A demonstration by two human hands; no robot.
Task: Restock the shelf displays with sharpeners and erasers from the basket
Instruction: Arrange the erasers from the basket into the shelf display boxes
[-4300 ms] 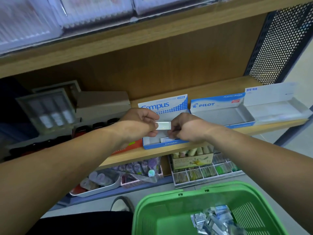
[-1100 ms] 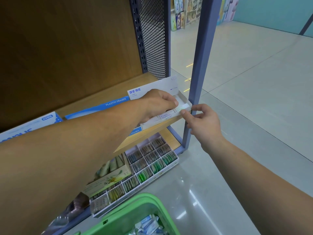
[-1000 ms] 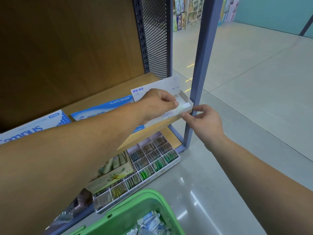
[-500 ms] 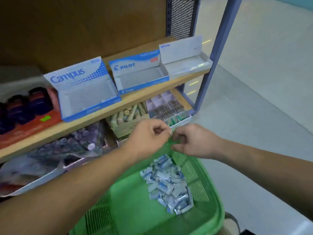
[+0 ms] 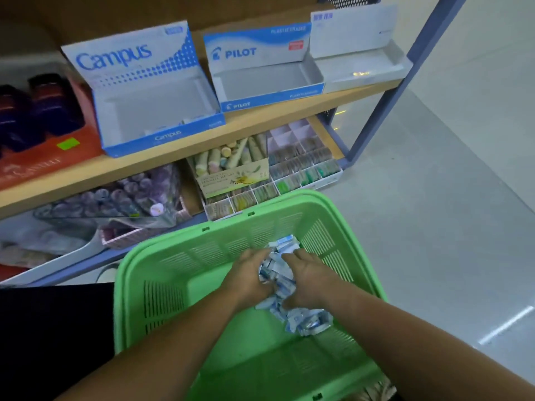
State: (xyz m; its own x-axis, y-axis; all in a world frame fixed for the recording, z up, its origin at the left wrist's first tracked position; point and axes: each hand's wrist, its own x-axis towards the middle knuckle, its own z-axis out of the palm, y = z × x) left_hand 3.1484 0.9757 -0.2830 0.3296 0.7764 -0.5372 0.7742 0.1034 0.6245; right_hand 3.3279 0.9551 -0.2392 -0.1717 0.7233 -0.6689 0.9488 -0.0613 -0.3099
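While I looked down past the shelves, a red box of dark bottles stood at the far left of the wooden shelf, and under it a clear bag of purple pieces lay on the lower level. Just right of the red box stood the open Campus box, lid tilted back, with a few pale pieces along its front wall, too blurred for me to name. The green basket sat below and in front of the shelves. My left hand was down inside it, fingers curled into the left side of a heap of small blue-and-white wrapped packets; I could not tell whether it gripped any. Above, a carton of pastel tubes stood on the lower level, and the open Pilot box touched the Campus box on the wooden shelf. My right hand lay on the heap's right side, fingers bent over the packets and thumb tucked low; whether it held any was hidden. The 2 hands nearly met over the heap. Further right were a divided tray, an open white box beside the Pilot box, a blue post and pale floor.
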